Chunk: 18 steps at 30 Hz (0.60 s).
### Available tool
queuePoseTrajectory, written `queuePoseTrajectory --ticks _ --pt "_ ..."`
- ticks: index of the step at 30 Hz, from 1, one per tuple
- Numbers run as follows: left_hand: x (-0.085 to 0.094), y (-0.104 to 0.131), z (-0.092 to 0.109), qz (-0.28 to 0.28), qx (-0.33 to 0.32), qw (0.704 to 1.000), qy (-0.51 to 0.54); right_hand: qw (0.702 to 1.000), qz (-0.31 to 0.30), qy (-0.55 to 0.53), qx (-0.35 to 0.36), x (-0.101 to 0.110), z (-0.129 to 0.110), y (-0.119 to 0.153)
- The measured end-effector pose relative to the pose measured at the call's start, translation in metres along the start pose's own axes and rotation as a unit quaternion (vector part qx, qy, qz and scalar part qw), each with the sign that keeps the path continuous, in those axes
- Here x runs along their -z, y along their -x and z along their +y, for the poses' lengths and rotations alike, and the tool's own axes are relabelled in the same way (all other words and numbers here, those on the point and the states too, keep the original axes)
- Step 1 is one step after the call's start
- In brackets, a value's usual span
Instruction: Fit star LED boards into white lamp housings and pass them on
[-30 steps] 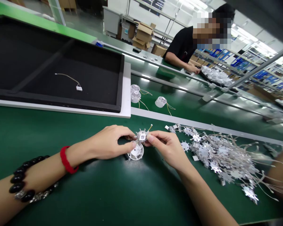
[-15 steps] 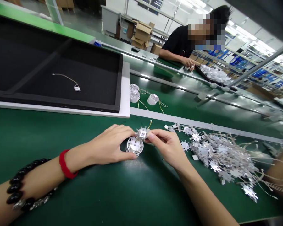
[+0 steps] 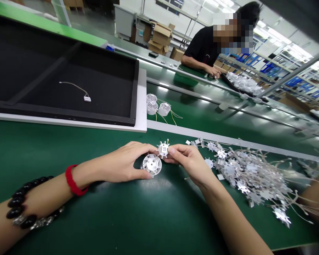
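My left hand curls thumb and fingers around a white round plastic housing, which has spokes inside and its open side facing up. My right hand pinches a small star-shaped metal plate by its right edge. The plate carries a square white label with a printed code, and a short bit of wire shows above it. It is held just above and to the right of the housing, tilted toward me. The fingers under the plate are partly hidden.
To the right lies a tangled heap of wired star plates. Several white round units with wires stand beyond the grey strip. A black tray at left holds one wired piece. Across the bench a co-worker handles parts.
The star plate has shifted slightly right and turned in my right fingers. Beyond the strip, one round unit has moved left, closer to the others. My left hand stays on the housing.
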<state>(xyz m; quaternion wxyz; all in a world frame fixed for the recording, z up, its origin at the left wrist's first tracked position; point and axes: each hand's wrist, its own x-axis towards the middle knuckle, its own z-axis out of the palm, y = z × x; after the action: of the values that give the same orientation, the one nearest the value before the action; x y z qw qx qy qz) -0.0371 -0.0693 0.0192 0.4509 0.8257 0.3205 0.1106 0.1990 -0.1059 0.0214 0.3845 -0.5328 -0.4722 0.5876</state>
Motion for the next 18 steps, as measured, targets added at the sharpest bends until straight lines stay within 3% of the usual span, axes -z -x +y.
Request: queuePoseTrajectory --ticks 5,18 --pt "0.0008 -0.0006 0.0008 -0.019 -0.044 0.999 -0.016 0.999 -0.025 -0.023 -0.033 0.0043 -0.0028 0.0002" --pt "0.002 0.0005 0.0038 -0.053 -0.076 0.995 -0.037 0.996 -0.044 -0.042 -0.063 0.0029 -0.0018 0.002"
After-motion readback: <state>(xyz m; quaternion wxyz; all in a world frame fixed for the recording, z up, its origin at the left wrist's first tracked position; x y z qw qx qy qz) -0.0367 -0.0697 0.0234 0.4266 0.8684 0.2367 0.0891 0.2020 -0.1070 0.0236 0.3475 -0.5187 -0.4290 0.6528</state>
